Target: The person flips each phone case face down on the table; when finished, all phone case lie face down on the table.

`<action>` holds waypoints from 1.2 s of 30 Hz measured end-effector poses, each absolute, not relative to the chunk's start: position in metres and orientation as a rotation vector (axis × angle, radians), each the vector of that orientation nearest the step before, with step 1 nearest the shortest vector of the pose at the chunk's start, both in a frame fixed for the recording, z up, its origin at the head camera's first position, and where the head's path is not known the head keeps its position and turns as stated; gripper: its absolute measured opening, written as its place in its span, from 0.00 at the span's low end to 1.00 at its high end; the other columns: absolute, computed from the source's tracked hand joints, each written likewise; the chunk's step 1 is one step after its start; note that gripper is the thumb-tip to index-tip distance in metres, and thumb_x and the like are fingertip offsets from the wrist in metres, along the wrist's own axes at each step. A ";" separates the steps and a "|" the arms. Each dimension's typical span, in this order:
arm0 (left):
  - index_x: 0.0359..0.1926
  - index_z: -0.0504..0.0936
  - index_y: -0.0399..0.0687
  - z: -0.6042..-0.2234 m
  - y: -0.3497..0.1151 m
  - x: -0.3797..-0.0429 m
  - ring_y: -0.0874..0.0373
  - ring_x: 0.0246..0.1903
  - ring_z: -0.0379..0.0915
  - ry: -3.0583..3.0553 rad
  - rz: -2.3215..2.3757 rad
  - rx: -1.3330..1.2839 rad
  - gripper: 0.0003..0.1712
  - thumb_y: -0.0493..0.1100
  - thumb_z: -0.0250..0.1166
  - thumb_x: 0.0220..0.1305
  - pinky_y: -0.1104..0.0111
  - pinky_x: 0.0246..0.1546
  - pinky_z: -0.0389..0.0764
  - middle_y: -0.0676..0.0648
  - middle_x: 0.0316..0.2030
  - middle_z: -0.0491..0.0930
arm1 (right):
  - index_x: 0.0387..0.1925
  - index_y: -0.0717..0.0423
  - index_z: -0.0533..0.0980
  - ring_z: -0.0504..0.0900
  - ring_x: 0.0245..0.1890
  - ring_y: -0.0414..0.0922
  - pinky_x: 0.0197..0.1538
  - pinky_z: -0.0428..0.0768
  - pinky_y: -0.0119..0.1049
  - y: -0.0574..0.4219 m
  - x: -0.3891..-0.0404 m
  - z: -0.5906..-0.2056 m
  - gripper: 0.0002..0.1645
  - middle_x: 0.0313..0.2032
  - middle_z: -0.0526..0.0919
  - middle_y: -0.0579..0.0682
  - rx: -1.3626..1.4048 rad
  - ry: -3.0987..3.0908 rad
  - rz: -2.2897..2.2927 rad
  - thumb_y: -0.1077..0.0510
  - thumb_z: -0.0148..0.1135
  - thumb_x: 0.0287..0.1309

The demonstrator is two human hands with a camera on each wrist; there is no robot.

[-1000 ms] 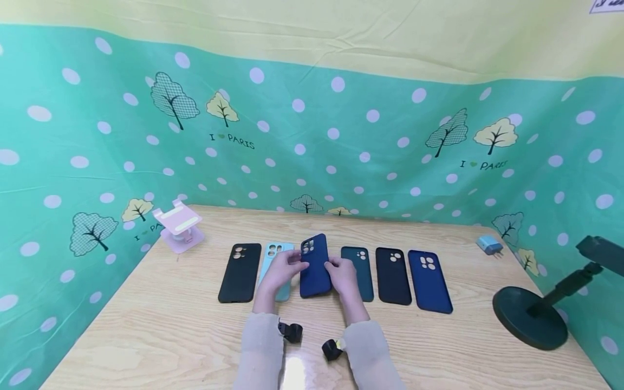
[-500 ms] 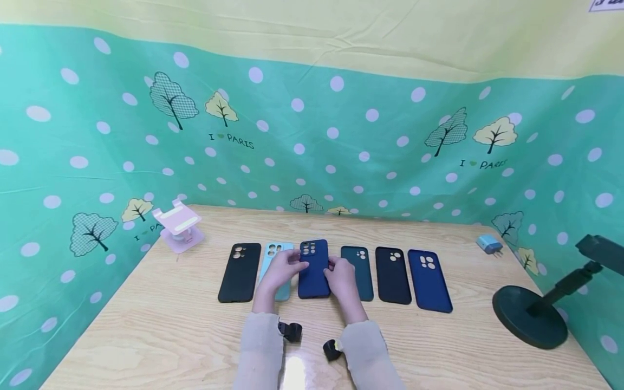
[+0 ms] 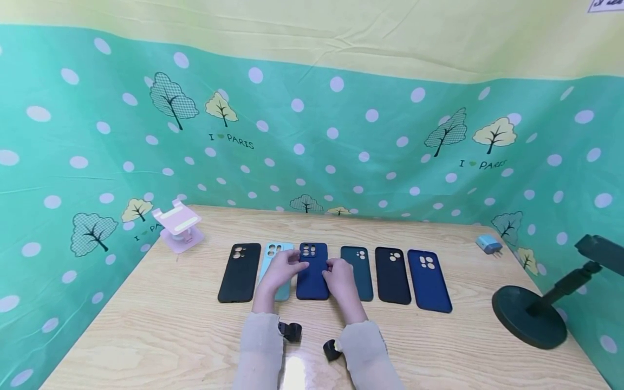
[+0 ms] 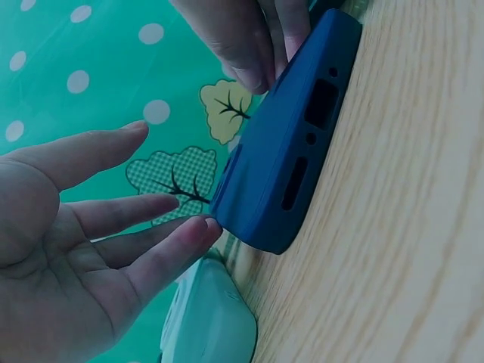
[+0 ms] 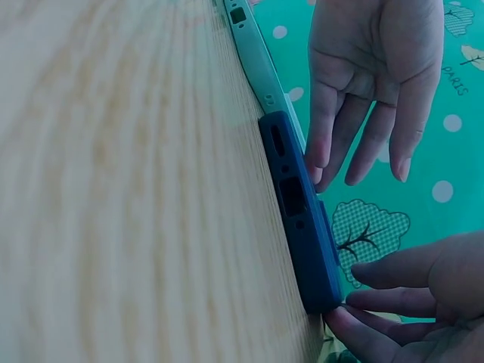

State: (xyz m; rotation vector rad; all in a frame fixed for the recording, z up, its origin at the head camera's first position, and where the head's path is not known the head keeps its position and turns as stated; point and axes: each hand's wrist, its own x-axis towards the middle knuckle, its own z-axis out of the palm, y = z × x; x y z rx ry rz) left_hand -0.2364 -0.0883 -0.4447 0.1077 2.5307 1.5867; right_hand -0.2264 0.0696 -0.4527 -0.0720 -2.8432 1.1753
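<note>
A dark blue phone case (image 3: 312,284) lies back up near the middle of the row on the table, its camera cutouts at the far end. My left hand (image 3: 280,269) is spread over the light blue phone case (image 3: 283,293), with fingertips at the dark blue case's left edge. My right hand (image 3: 339,276) has its fingertips at the opposite edge. In the left wrist view the case's port end (image 4: 302,144) faces the camera, and the left fingers are extended. The right wrist view shows the right fingers loosely straight, fingertips right at the case's corner (image 5: 324,299).
A black case (image 3: 240,273) lies at the row's left end. To the right lie a dark green case (image 3: 361,271), another black case (image 3: 392,276) and a blue one (image 3: 430,281). Farther out are a pink stand (image 3: 180,227), a blue charger (image 3: 489,244) and a black stand (image 3: 528,317).
The dark blue case, tilted and raised at first, has come down flat and straight in the row. My right fingers have shifted slightly along its edge; the left hand has barely moved.
</note>
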 end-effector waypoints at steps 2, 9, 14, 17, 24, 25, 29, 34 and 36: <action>0.63 0.68 0.27 -0.445 -0.089 -0.237 0.37 0.59 0.72 2.538 1.584 0.107 0.30 0.41 0.62 0.66 0.51 0.58 0.77 0.29 0.59 0.74 | 0.47 0.69 0.81 0.85 0.42 0.50 0.44 0.86 0.41 0.070 -0.227 -0.453 0.16 0.40 0.87 0.61 -0.075 -2.847 1.176 0.67 0.65 0.57; 0.65 0.68 0.30 -0.442 -0.087 -0.238 0.39 0.59 0.72 2.564 1.630 0.122 0.30 0.41 0.61 0.67 0.52 0.57 0.79 0.31 0.60 0.73 | 0.48 0.67 0.81 0.85 0.44 0.51 0.47 0.85 0.44 0.076 -0.226 -0.446 0.17 0.40 0.87 0.58 -0.089 -2.817 1.209 0.63 0.64 0.58; 0.64 0.69 0.29 -0.439 -0.077 -0.238 0.39 0.58 0.74 2.559 1.685 0.223 0.28 0.39 0.61 0.67 0.52 0.57 0.78 0.30 0.59 0.74 | 0.51 0.65 0.80 0.84 0.47 0.52 0.49 0.83 0.46 0.089 -0.228 -0.442 0.19 0.44 0.86 0.59 -0.085 -2.758 1.238 0.62 0.64 0.59; 0.63 0.69 0.30 -0.440 -0.069 -0.238 0.39 0.57 0.74 2.552 1.684 0.286 0.27 0.39 0.61 0.67 0.52 0.57 0.78 0.31 0.58 0.75 | 0.53 0.64 0.79 0.83 0.49 0.53 0.53 0.82 0.48 0.099 -0.230 -0.441 0.19 0.45 0.86 0.60 -0.068 -2.731 1.257 0.62 0.63 0.60; 0.62 0.71 0.29 -0.447 -0.049 -0.240 0.41 0.54 0.77 2.508 1.707 0.332 0.25 0.38 0.60 0.68 0.54 0.56 0.80 0.32 0.55 0.78 | 0.54 0.64 0.78 0.82 0.51 0.55 0.56 0.79 0.50 0.124 -0.234 -0.445 0.20 0.47 0.85 0.60 -0.096 -2.703 1.228 0.61 0.62 0.61; 0.62 0.71 0.28 -0.448 -0.046 -0.241 0.41 0.53 0.78 2.513 1.706 0.345 0.25 0.37 0.60 0.68 0.55 0.55 0.80 0.32 0.55 0.78 | 0.54 0.64 0.78 0.82 0.51 0.55 0.56 0.79 0.51 0.127 -0.234 -0.446 0.20 0.47 0.85 0.60 -0.106 -2.697 1.223 0.61 0.62 0.61; 0.62 0.71 0.29 -0.449 -0.036 -0.241 0.41 0.53 0.78 2.519 1.698 0.365 0.25 0.38 0.60 0.68 0.55 0.54 0.81 0.32 0.55 0.78 | 0.54 0.64 0.78 0.81 0.51 0.56 0.57 0.78 0.52 0.139 -0.236 -0.448 0.20 0.48 0.85 0.61 -0.159 -2.679 1.212 0.61 0.62 0.61; 0.64 0.70 0.31 -0.447 -0.024 -0.239 0.42 0.54 0.77 2.505 1.669 0.356 0.26 0.40 0.59 0.68 0.56 0.51 0.83 0.33 0.56 0.77 | 0.53 0.66 0.78 0.82 0.50 0.56 0.56 0.79 0.50 0.150 -0.236 -0.448 0.20 0.47 0.85 0.62 -0.213 -2.665 1.220 0.62 0.62 0.60; 0.64 0.70 0.31 -0.447 -0.020 -0.239 0.43 0.54 0.77 2.492 1.660 0.342 0.27 0.40 0.60 0.68 0.57 0.49 0.83 0.33 0.57 0.77 | 0.53 0.66 0.78 0.83 0.49 0.56 0.55 0.80 0.50 0.154 -0.235 -0.448 0.20 0.47 0.84 0.63 -0.227 -2.671 1.218 0.62 0.62 0.60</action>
